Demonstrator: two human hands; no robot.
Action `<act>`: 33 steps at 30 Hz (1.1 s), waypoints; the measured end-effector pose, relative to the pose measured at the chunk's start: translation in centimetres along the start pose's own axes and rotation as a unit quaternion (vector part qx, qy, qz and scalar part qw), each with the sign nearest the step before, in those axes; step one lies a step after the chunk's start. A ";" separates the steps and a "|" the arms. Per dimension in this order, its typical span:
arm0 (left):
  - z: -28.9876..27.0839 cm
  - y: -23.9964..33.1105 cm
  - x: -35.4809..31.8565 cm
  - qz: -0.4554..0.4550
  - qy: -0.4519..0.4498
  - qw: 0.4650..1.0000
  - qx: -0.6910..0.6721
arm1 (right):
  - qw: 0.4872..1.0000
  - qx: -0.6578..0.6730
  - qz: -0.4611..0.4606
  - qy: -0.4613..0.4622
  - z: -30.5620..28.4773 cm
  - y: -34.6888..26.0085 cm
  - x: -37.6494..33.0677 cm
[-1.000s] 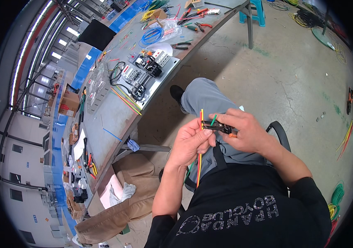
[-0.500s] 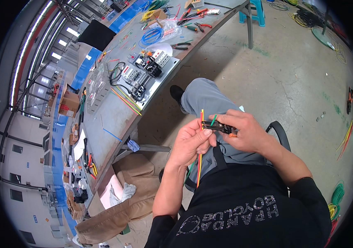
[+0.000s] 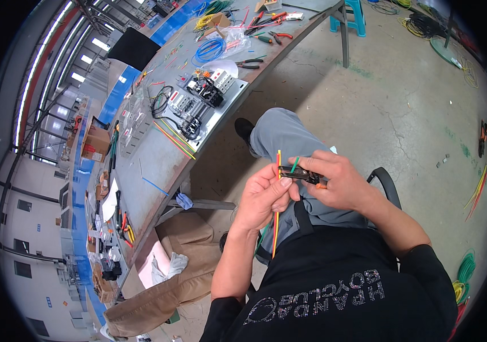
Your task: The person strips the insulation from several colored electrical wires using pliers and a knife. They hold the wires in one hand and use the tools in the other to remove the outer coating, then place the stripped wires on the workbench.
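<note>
My left hand (image 3: 259, 200) is closed round a few thin wires (image 3: 276, 235), yellow and red, which run upright through the fingers and hang down toward my lap. My right hand (image 3: 339, 181) grips wire strippers (image 3: 306, 175) with black jaws and a bit of orange handle showing. The jaws point left and meet the wires just above my left thumb. A short green wire end (image 3: 295, 165) sticks up by the jaws; what holds it is hidden. Another green piece shows below my left wrist.
To the left stands a grey workbench (image 3: 135, 188) carrying an electrical mounting plate (image 3: 220, 117) with wired components, loose wires, a blue wire coil (image 3: 209, 50) and several pliers. A teal stool (image 3: 355, 20) is at the far end. Brown-trousered legs (image 3: 180, 279) of another person extend beside me.
</note>
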State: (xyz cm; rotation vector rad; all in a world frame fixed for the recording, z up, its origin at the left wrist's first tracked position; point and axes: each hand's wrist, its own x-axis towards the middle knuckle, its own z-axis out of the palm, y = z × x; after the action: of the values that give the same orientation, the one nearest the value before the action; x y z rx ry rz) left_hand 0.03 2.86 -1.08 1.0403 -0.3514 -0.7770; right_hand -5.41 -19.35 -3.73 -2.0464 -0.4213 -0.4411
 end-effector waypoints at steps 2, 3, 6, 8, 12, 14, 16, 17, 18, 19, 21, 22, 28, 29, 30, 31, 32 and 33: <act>0.1 0.0 0.0 -0.001 0.001 1.000 0.001 | 1.000 0.000 -0.002 0.001 0.0 0.0 0.0; 0.1 0.0 0.0 -0.002 0.002 1.000 0.002 | 1.000 0.001 -0.004 0.002 0.0 0.0 0.0; 0.0 0.0 0.1 -0.005 0.002 1.000 0.004 | 1.000 0.002 -0.005 0.001 0.0 0.0 0.0; 0.0 0.0 0.0 -0.004 0.002 1.000 0.005 | 1.000 0.004 -0.004 -0.001 0.0 0.0 0.0; -0.1 -0.1 0.1 -0.003 -0.002 1.000 0.002 | 1.000 0.009 -0.001 -0.003 0.1 0.0 0.1; -0.1 -0.1 0.1 -0.003 0.000 1.000 0.003 | 1.000 0.011 0.000 -0.005 0.1 0.0 0.1; -0.1 -0.1 0.1 -0.001 0.006 1.000 0.003 | 1.000 0.014 0.002 -0.007 0.1 0.0 0.1; -0.2 -0.3 0.1 0.000 0.011 1.000 0.002 | 1.000 0.013 0.000 -0.005 0.1 -0.1 0.1; -0.2 -0.3 0.1 0.001 0.015 1.000 0.001 | 1.000 0.013 -0.002 -0.003 0.1 -0.1 0.1; -0.2 -0.3 0.1 0.000 0.015 1.000 0.000 | 1.000 0.012 -0.003 -0.001 0.1 -0.1 0.1; 0.0 -0.1 0.1 -0.002 0.015 1.000 -0.001 | 1.000 0.009 -0.003 0.001 0.1 -0.2 0.1; 0.0 -0.1 0.1 -0.002 0.015 1.000 0.000 | 1.000 0.007 -0.003 0.002 0.1 -0.2 0.1; -0.1 0.0 0.2 -0.006 0.005 1.000 0.003 | 1.000 0.001 0.000 -0.002 0.0 0.0 0.0; 0.1 0.0 0.2 -0.005 0.012 1.000 0.007 | 1.000 -0.001 0.001 -0.001 0.0 0.0 0.0; 0.1 0.0 0.2 -0.004 0.018 1.000 0.010 | 1.000 -0.002 0.003 0.000 0.0 0.0 0.0; 0.1 -0.1 0.2 -0.004 0.019 1.000 0.010 | 1.000 -0.003 0.004 0.001 -0.1 0.0 0.0; 0.1 -0.1 0.2 -0.004 0.020 1.000 0.010 | 1.000 -0.011 0.000 0.004 -0.1 0.1 0.0; 0.1 -0.2 0.2 -0.005 0.021 1.000 0.010 | 1.000 -0.019 -0.004 0.007 -0.1 0.2 0.0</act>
State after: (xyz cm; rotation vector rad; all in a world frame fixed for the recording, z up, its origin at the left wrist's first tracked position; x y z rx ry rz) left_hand 0.03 2.62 -1.22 1.0761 -0.3198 -0.7602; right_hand -5.32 -19.49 -3.78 -2.0782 -0.4146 -0.4711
